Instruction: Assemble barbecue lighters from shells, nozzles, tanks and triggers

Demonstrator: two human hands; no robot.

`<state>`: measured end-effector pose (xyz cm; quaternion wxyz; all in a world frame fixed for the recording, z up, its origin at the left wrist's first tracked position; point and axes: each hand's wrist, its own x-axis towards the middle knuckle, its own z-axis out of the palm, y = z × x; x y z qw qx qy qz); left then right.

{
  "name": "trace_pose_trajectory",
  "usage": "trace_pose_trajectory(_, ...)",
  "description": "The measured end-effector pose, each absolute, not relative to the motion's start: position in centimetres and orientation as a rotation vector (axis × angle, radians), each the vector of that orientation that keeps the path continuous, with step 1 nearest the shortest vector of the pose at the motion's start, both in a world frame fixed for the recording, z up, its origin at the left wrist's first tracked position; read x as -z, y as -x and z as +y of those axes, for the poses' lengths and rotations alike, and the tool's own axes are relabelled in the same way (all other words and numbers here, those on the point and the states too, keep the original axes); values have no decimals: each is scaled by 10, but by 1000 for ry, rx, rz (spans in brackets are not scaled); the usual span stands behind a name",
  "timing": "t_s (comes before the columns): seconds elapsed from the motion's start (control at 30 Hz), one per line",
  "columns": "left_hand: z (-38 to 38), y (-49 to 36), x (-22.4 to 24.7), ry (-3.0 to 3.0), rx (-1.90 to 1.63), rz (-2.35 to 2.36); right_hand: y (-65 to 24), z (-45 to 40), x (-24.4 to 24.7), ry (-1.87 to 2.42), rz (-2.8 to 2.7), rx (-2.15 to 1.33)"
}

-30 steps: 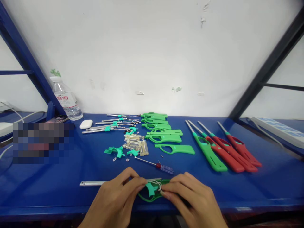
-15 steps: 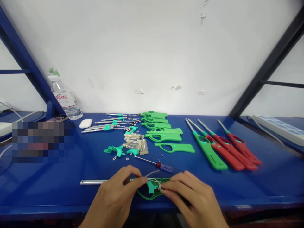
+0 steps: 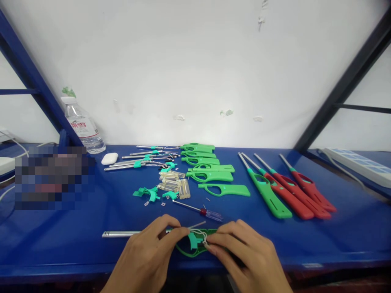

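Near the table's front edge lies an opened gas lighter, its green half-shell (image 3: 188,254) facing up and its metal tube (image 3: 121,234) pointing left. Inside the shell is a teal trigger (image 3: 193,241), with white wires (image 3: 203,232) looping beside it. My left hand (image 3: 151,250) is closed over the tube end of the lighter, thumb and forefinger pinched by the wires. A thin clear tube (image 3: 197,224) sticks out past those fingertips. My right hand (image 3: 249,254) pinches the wires at the trigger's right side. Its fingers hide the handle end of the shell.
Behind my hands lies a screwdriver (image 3: 210,214). Further back are clear fuel tanks (image 3: 174,182), loose teal triggers (image 3: 149,193), metal tubes with wires (image 3: 125,164) and green shells (image 3: 226,190). Assembled lighters (image 3: 293,195) lie at right. A water bottle (image 3: 84,128) stands back left.
The thin clear tube by my left fingertips has swung slightly and lies straighter. Both hands stay almost where they were, holding the same parts.
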<state>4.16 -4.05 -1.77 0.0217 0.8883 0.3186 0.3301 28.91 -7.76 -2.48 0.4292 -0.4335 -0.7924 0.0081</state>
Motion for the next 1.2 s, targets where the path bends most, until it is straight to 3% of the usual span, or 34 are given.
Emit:
trace_pose_trajectory(0.4, -42, -42, 19, -2739, -1046, 1005, -289, -83, 31, 1118, -2016, 77)
trace_pose_trajectory(1.2, -54, -46, 19, -2670, -1022, 1010, -290, -82, 37, 1147, -1955, -123)
